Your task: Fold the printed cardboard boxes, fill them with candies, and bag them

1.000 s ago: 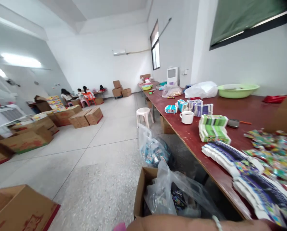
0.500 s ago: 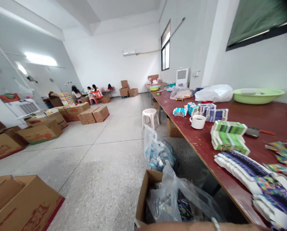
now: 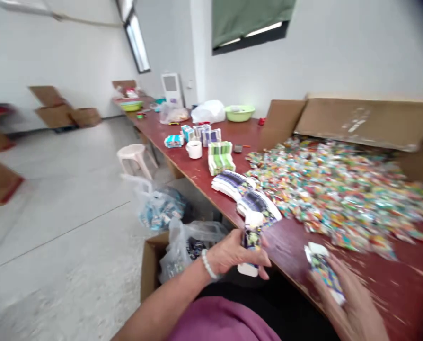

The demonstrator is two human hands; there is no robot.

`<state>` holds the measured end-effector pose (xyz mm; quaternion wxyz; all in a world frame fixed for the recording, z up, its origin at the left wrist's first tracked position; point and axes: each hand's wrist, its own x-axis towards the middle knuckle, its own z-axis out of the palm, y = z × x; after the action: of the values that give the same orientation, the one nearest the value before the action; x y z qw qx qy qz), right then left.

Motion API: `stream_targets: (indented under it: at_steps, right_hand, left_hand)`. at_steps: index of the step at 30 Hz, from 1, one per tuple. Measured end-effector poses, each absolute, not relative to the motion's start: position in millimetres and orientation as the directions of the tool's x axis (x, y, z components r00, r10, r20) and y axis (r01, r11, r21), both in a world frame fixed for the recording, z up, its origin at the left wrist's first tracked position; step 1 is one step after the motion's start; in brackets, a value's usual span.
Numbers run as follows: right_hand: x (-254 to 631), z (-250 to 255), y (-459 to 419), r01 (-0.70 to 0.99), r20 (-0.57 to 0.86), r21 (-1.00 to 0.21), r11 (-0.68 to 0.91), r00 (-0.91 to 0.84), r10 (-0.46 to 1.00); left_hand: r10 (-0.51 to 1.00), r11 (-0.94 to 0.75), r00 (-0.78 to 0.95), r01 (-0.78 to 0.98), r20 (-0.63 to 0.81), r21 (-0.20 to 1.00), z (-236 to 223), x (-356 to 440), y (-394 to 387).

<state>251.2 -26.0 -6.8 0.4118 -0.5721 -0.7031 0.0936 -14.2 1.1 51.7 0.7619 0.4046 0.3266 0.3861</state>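
At the table's front edge, my left hand (image 3: 233, 251) is closed around a small carton (image 3: 252, 237) with dark, colourful print and white flaps. Farther right, over the tabletop, my right hand (image 3: 355, 296) grips a second small printed carton (image 3: 325, 271), white at its upper end. Just beyond the left hand lie overlapping flat cartons (image 3: 257, 201) in purple and white, fanned in two rows. A wide heap of small shiny wrapped packets (image 3: 332, 189) spreads behind the right hand. Motion blurs the picture slightly.
The dark red table (image 3: 197, 168) bears bundled green cartons (image 3: 221, 157), a white mug (image 3: 194, 149) and a green basin (image 3: 240, 112). Behind the packets stands an opened cardboard box (image 3: 360, 121). On the floor are a plastic stool (image 3: 133, 154) and a bag-lined box (image 3: 149, 265).
The view has swung right and down towards the table. Both hands, each with a small carton, and the packet heap have come fully into view; the left-side boxes have mostly gone out.
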Motion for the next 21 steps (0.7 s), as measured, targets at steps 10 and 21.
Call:
stream_targets:
  at_steps: [10, 21]
  right_hand:
    - [163, 85, -20, 0.389, 0.444, -0.811, 0.436, -0.076, 0.893]
    - [163, 75, -29, 0.207, 0.19, -0.96, 0.188, -0.014, 0.982]
  left_hand:
    - [0.87, 0.308, 0.453, -0.193, -0.194, 0.932, 71, 5, -17]
    - [0.956, 0.078, 0.293, -0.162, -0.028, 0.984, 63, -2, -28]
